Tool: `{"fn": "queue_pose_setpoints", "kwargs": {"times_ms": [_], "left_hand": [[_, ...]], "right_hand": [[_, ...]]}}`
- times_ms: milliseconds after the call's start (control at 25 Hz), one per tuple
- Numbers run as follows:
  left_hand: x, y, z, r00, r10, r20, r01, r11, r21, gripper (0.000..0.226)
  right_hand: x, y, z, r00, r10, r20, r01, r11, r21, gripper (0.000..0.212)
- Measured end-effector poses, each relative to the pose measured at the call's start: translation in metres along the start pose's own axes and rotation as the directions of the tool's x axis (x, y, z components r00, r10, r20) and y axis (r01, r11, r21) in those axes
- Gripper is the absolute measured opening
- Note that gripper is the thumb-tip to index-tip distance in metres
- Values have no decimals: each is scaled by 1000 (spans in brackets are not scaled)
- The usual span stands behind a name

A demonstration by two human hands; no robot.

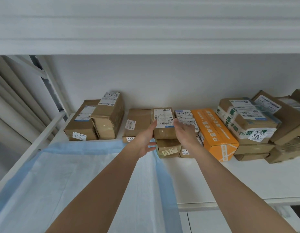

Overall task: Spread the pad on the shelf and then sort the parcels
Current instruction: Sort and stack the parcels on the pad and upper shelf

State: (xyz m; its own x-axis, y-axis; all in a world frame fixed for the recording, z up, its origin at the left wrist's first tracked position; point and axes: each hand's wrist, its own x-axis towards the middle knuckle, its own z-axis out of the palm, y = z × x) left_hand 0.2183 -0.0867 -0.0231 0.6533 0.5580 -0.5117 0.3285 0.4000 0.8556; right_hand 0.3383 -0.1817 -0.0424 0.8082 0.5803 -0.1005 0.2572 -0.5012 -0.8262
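A pale blue pad (75,174) lies spread flat over the left half of the white shelf (238,179). Brown cardboard parcels line the back wall. My left hand (146,140) and my right hand (184,132) press against the two sides of a small brown parcel (164,130) with a white label, which sits on top of another parcel marked 1402 (168,148). Fingers of both hands lie fairly straight along the box's sides.
Two stacked parcels (95,120) stand at the back left beyond the pad, and a flat one (137,123) beside my left hand. An orange box (213,132) and a pile of taped cartons (251,125) fill the right. Another shelf board (146,46) hangs overhead.
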Motion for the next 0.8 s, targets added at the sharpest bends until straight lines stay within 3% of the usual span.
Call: {"fn": "queue_pose_setpoints", "kwargs": {"times_ms": [80,200,440,600,680,800], "left_hand": [[1,1,-4,1000,6,-27,-6,1000,-20,57],[-2,3,-11,999,26,-47,-30,995,-98,43],[-23,8,-25,998,26,-54,-44,928,-369,20],[-33,11,-51,988,28,-154,-104,853,-511,25],[-36,12,-70,979,8,-203,-123,820,-560,19],[-38,9,-98,971,-29,-239,-127,779,-614,17]], "right_hand": [[-5,-6,-2,1000,-9,15,10,998,-68,66],[-20,-20,-10,997,-64,34,65,998,-26,72],[-38,-36,-18,978,-136,156,122,988,95,46],[-28,-27,-11,986,-153,61,136,965,226,38],[-20,-21,-9,989,-147,-21,148,984,98,34],[-9,-14,3,981,-178,-82,155,959,-236,33]]}}
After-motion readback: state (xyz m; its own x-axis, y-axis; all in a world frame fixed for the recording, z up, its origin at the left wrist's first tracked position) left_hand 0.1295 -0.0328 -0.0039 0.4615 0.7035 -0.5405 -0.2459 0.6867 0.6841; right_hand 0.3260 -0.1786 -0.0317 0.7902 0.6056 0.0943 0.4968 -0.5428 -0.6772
